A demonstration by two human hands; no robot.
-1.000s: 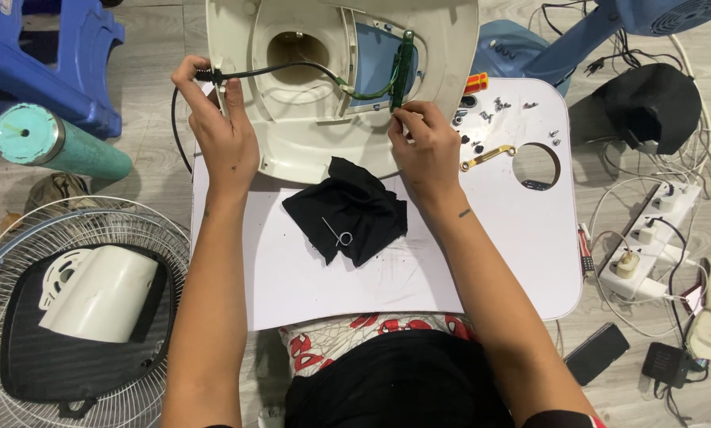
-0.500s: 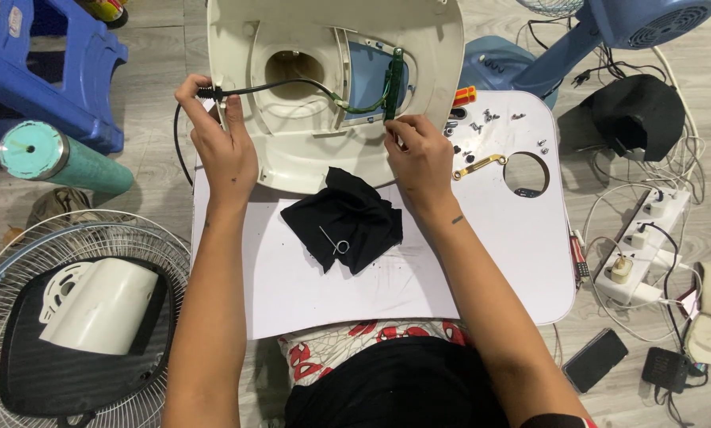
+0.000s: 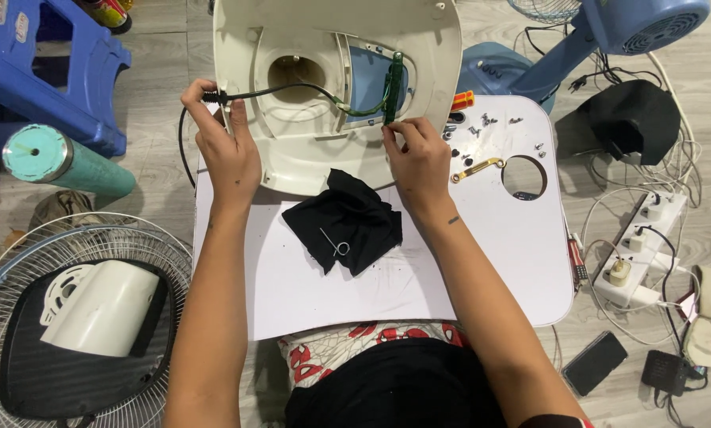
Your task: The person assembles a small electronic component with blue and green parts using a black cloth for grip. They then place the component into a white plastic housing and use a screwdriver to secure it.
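One camera only, worn on the person's head, looking almost straight down from close above. The white table (image 3: 466,261) fills the middle of the view, its near edge over the person's lap and its far edge toward the top. Both forearms enter from the bottom. The floor (image 3: 157,95) shows past the table's left, right and far edges.

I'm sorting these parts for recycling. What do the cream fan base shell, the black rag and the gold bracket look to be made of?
Cream fan base shell: likely moulded plastic, semi-gloss, with smooth ribs and rounded edges. Black rag: woven fabric, matte, crumpled into soft folds. Gold bracket: probably brass-coloured metal, thin and shiny, though painted plastic can't be ruled out.
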